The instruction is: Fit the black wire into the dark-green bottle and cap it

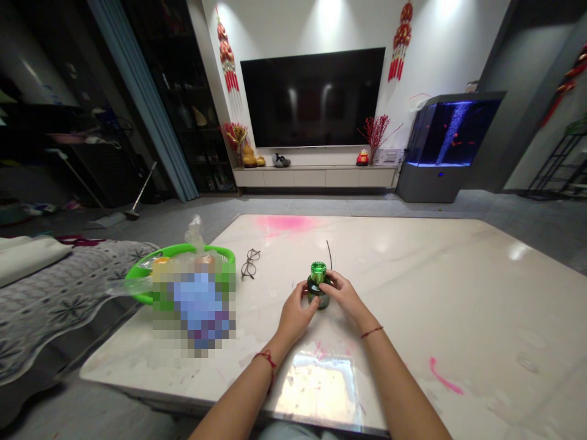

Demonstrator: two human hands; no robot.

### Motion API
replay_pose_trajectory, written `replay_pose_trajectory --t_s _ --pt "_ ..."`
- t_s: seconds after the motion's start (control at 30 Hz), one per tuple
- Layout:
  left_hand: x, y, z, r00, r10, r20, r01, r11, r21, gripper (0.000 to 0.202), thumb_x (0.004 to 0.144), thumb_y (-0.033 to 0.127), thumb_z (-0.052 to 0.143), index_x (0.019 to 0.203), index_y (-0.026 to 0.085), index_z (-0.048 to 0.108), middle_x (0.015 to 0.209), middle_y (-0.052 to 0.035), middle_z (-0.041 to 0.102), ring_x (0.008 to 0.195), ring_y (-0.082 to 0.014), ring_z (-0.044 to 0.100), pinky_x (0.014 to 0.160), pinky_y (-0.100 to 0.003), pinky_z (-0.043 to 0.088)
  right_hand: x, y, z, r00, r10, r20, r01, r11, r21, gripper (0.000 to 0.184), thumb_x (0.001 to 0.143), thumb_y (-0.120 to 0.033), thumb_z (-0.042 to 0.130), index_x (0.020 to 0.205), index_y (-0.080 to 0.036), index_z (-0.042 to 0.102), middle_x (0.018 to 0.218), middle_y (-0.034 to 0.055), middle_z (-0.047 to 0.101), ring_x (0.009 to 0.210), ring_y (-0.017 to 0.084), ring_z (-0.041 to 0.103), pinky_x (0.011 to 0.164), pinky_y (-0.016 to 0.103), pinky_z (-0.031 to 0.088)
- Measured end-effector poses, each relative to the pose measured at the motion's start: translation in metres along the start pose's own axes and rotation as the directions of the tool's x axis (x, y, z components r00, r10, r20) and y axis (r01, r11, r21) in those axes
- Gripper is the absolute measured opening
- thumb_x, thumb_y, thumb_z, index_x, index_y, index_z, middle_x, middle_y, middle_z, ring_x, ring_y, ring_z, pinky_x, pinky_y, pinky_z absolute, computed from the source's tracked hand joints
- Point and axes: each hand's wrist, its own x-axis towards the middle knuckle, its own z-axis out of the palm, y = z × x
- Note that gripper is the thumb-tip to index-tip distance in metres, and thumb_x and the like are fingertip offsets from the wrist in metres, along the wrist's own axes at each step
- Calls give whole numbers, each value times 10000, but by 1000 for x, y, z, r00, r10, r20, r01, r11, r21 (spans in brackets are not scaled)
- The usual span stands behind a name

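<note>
A small dark green glass bottle (318,283) with a shiny bright green top stands upright on the white marble-look table (413,293). My left hand (297,310) is wrapped round the bottle's left side, with the thumb at its front. From the right, my right hand (345,296) grips its upper body near the neck, fingers behind and thumb in front. Just behind the bottle, a thin dark stick (329,253) points up and away; its lower end is hidden by the right hand.
Eyeglasses (250,264) lie to the left of the bottle. Beyond them stands a green basket (224,252) with plastic bags, beside a pixelated blue item (202,305). Pink stains (444,377) mark the tabletop. A patterned sofa (68,293) is at the left.
</note>
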Motion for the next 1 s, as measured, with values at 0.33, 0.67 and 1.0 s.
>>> replay_pose_trajectory --t_s 0.33,0.67,1.0 --pt "0 3 0 1000 -2 11 2 1000 10 366 776 304 552 1122 197 505 1103 -66 615 1005 -192 579 908 -327 432 1 4 4 995 -61 -74 54 994 -90 476 614 -306 725 1041 -219 536 1068 42 600 1003 194 554 911 343 414" --pt "0 2 0 1000 1 2 -1 1000 -5 368 770 283 558 1125 198 511 1106 -71 618 1002 -197 585 907 -340 439 1 -1 5 998 -42 -38 34 982 -186 410 646 -290 688 1034 -197 598 1099 62 607 1036 226 543 916 363 407" --pt "0 1 0 1000 5 4 -5 1000 28 367 771 297 556 1122 204 500 1093 -63 615 992 -189 580 901 -332 435 1 -3 7 995 -57 -80 42 983 -178 382 644 -299 684 1011 -209 627 1086 58 621 1036 226 549 906 364 420"
